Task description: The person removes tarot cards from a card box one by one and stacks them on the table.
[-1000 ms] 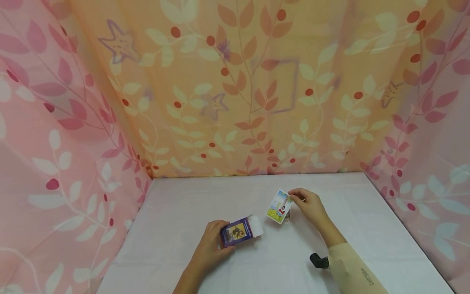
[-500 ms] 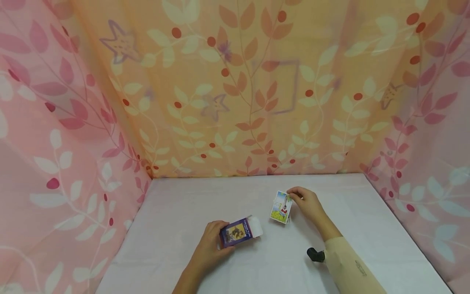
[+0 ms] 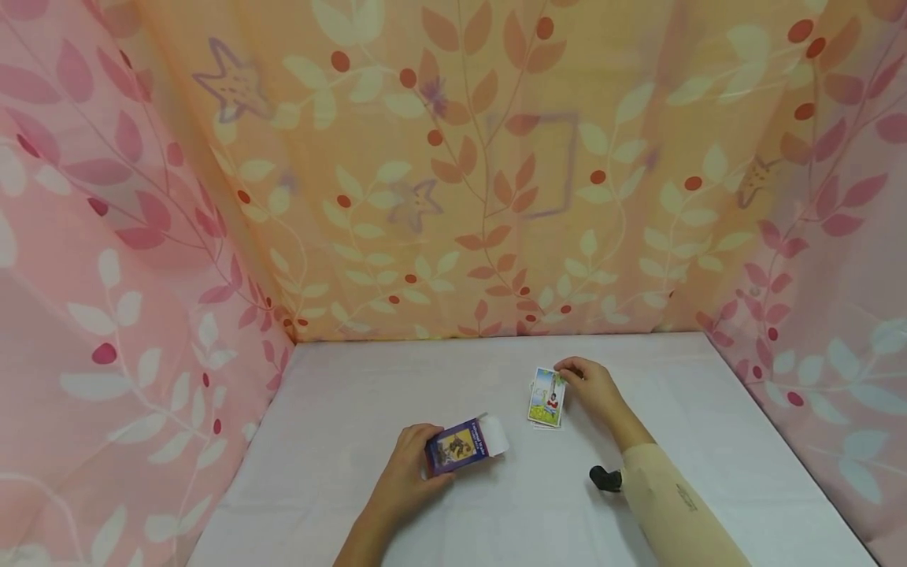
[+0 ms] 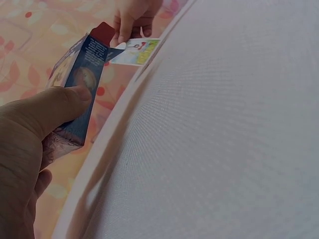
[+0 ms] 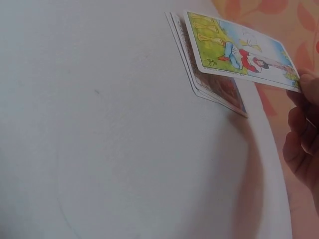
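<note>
My left hand [image 3: 412, 466] grips a purple card box [image 3: 457, 446] by its sides, with its white end flap standing open toward the right. In the left wrist view the thumb presses on the dark blue side of the box [image 4: 84, 89]. Farther right, my right hand [image 3: 590, 386] pinches the corner of a picture card [image 3: 547, 397] between thumb and fingers. That card shows a seated figure in red and several yellow cups. In the right wrist view the card [image 5: 244, 52] is tilted above a small stack of cards [image 5: 219, 88] lying on the white surface, covering part of it.
A white cloth [image 3: 340, 394] covers the table. Beside the right sleeve [image 3: 673, 504] a short black object [image 3: 605, 478] shows. Floral curtains [image 3: 453, 173] stand at the back and on both sides.
The right hand has brought the card slightly right and turned it more upright, so it lines up more closely over the stack. The left hand with the box stays put.
</note>
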`<state>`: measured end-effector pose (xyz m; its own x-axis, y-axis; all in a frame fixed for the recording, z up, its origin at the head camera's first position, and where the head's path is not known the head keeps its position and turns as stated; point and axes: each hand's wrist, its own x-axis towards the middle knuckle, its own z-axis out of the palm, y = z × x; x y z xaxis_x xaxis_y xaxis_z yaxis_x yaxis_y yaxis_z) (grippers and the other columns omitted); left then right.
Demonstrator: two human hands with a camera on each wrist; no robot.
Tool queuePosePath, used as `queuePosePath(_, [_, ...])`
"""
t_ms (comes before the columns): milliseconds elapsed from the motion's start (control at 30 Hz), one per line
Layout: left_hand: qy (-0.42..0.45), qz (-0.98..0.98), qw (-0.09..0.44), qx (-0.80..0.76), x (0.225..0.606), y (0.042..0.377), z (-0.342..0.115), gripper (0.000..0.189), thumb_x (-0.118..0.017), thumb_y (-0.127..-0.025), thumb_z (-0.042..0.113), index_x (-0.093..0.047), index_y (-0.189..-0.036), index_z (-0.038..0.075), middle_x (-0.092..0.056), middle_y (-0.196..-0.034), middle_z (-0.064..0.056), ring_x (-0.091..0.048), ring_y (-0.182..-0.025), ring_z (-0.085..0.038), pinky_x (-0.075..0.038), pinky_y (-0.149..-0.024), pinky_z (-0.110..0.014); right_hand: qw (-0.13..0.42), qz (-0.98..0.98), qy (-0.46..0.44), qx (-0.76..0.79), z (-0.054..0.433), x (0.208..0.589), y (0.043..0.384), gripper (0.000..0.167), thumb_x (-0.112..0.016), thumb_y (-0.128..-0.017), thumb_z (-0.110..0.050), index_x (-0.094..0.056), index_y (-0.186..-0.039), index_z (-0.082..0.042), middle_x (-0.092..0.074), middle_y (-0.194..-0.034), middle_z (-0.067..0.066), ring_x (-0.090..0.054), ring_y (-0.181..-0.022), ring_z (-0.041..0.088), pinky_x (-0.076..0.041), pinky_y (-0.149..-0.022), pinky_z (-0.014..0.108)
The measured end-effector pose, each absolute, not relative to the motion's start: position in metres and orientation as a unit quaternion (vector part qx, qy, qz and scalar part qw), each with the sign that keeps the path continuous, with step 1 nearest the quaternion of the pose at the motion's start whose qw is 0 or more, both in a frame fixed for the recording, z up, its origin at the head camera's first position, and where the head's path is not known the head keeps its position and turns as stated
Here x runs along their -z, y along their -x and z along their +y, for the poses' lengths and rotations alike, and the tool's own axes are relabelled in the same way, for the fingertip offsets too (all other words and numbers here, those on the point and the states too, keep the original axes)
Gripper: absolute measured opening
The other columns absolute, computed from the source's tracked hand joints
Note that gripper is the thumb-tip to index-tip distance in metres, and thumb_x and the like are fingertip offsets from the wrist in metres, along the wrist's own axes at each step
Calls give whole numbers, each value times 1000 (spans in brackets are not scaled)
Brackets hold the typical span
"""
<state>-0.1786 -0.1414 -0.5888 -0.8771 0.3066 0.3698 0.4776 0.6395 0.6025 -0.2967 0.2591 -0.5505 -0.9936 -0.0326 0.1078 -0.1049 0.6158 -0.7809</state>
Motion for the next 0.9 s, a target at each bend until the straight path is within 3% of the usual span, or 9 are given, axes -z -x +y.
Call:
queuePosePath(233, [223,-895,122,367,590,180,-141,81,-92,-71,37,-53,-141,25,-52,-137,15,-46,-131,-8,-45,-116,-41,21,-895,-33,-444,262,563,304,18,-57,-105,-21,-71,-114,-13,-71,-116,5,-61,-107,22,-56,-96,43])
queuePosePath(900, [217,-898,117,365,589,179,-142,80,-92,-72,39,-53,-140,26,-51,-137,15,-45,-132,-7,-45,-117,-41,27,-918,-66,-390,259,577,316,13,-60,-104,-18,-72,-109,-14,-72,-111,5,-63,-110,25,-52,-102,51])
